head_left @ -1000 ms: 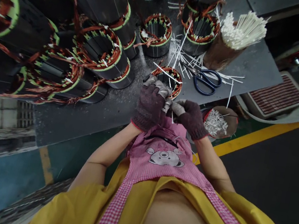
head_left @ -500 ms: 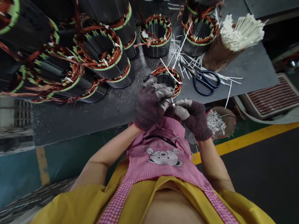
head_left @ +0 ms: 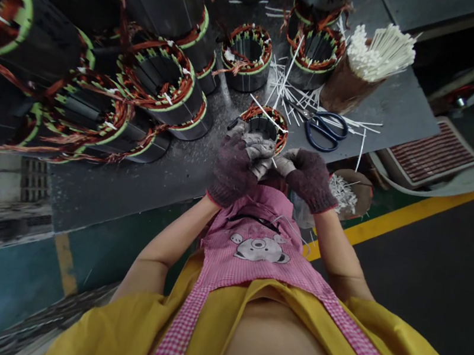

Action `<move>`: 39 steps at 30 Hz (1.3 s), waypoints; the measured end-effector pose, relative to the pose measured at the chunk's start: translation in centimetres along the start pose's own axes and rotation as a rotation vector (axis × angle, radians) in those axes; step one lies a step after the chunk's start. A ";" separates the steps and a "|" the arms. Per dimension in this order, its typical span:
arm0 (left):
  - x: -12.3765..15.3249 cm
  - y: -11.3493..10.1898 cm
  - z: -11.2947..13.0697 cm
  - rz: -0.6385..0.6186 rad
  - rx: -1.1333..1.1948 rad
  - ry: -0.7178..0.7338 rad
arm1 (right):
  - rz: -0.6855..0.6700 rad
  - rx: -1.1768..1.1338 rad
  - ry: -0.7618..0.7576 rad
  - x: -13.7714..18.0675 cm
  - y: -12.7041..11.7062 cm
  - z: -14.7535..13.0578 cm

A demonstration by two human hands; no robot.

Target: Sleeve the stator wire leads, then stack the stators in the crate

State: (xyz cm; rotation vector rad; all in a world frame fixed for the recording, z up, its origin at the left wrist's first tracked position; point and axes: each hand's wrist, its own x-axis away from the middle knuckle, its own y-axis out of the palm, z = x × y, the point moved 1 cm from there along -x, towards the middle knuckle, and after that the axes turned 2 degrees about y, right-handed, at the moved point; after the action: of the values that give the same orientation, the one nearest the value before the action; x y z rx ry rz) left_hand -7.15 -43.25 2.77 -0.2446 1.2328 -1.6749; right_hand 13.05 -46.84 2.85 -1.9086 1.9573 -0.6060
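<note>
Left hand (head_left: 238, 164) partly covers the copper-wound ring (head_left: 281, 139).

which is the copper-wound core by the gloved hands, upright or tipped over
The core is upright: its round open end faces up, with a white strip across it. The left hand partly hides it.

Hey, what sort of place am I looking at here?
Probably a factory or workshop building electric motors: dark hollow cylinders ringed with copper wire crowd the bench, and a yellow stripe marks the floor.
</note>
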 end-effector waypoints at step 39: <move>-1.2 2.6 1.5 0.316 0.017 -0.125 | 0.014 0.285 -0.344 -9.1 -1.9 -0.6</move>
State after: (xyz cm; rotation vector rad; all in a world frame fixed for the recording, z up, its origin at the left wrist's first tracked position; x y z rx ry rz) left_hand -4.07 -43.10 1.79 -0.1338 1.1006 -1.3760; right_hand 14.73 -37.76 3.93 -1.6925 1.5766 -0.4837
